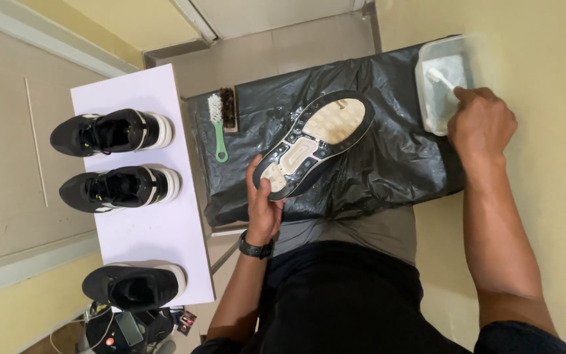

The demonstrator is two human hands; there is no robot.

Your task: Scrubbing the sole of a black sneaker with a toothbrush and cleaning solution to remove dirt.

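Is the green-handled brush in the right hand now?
No, the green-handled brush lies on the black sheet; the right hand holds a white brush.

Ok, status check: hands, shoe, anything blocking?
Left hand grips upturned shoe, sole up. Right hand dips white brush in clear tub. Green brush lies aside; nothing blocking.

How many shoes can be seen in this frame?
4. The black sole-up shoe is in the left hand over the black plastic sheet. Three black sneakers stand on the white board: far, middle, near. None looks hidden.
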